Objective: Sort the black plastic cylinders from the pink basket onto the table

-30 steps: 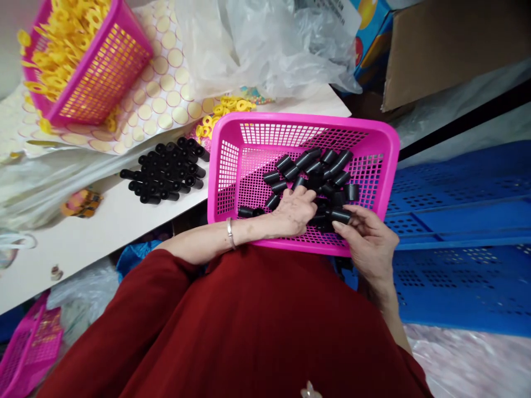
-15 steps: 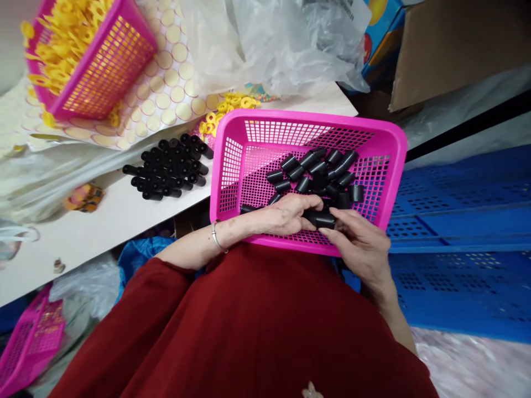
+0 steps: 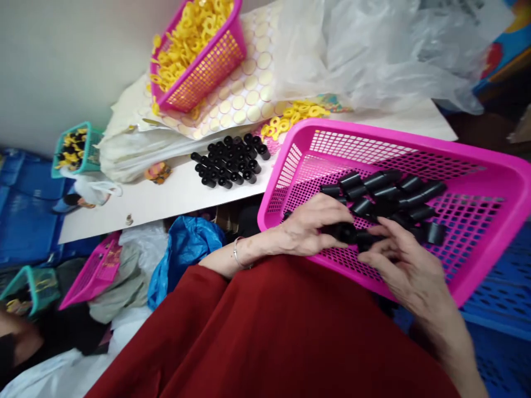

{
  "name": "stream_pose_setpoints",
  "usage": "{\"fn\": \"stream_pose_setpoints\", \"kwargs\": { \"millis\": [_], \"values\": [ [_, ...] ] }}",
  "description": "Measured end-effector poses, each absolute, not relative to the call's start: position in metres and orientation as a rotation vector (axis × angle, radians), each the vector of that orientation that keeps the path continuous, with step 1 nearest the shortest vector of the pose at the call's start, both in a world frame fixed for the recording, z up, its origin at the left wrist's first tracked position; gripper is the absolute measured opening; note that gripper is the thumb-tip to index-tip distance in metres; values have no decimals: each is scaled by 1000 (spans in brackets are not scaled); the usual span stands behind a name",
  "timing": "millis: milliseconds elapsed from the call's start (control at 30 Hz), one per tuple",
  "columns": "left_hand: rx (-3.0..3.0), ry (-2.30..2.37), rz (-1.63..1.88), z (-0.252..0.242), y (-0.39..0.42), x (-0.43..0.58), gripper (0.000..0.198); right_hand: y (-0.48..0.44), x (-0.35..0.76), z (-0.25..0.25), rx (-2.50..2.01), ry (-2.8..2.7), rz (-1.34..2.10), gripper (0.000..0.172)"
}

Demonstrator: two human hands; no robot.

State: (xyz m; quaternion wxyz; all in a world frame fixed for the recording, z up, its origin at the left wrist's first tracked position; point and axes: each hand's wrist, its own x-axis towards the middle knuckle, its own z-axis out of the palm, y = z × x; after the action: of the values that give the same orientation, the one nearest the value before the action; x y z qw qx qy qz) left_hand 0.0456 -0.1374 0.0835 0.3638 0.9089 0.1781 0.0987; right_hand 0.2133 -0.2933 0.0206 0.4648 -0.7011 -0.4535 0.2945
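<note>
A large pink mesh basket [image 3: 290, 166] in front of me holds several short, glossy black plastic cylinders [image 3: 385, 193]. My left hand [image 3: 313, 224] is over its near side, fingers closed around a black cylinder whose hollow end [image 3: 347, 233] faces right. Close by on the right, my right hand [image 3: 409, 260] pinches another black cylinder [image 3: 365, 239] between thumb and fingers. The two held pieces nearly meet; whether they touch is unclear. On the white table to the left, a group of black cylinders [image 3: 232, 160] stands upright in rows.
Yellow ring-shaped pieces fill a smaller pink basket [image 3: 199, 83] at the back, and more yellow rings [image 3: 294, 116] lie beyond the large basket. Clear plastic bags [image 3: 373, 55] cover the back right. A green basket [image 3: 89, 149] stands far left; blue crates [image 3: 498, 309] are at right.
The view has swung left, so everything appears farther right. Both hands stay over the basket; their fingers have shifted on the black cylinders, and a hollow end now shows in my left hand.
</note>
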Motion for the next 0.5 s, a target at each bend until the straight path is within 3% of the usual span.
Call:
{"fn": "stream_pose_setpoints", "kwargs": {
  "millis": [133,267,500],
  "values": [
    [2089,1303,991,57,-122,-21,30,-301,235,25,-1878,-1097,482,38],
    [1643,1889,1369,23,-85,-93,35,-308,254,30,-1968,-1046,268,19],
    [1599,1983,1009,2,-42,-150,35,-301,258,30,-1909,-1630,494,13]
  ]
}}
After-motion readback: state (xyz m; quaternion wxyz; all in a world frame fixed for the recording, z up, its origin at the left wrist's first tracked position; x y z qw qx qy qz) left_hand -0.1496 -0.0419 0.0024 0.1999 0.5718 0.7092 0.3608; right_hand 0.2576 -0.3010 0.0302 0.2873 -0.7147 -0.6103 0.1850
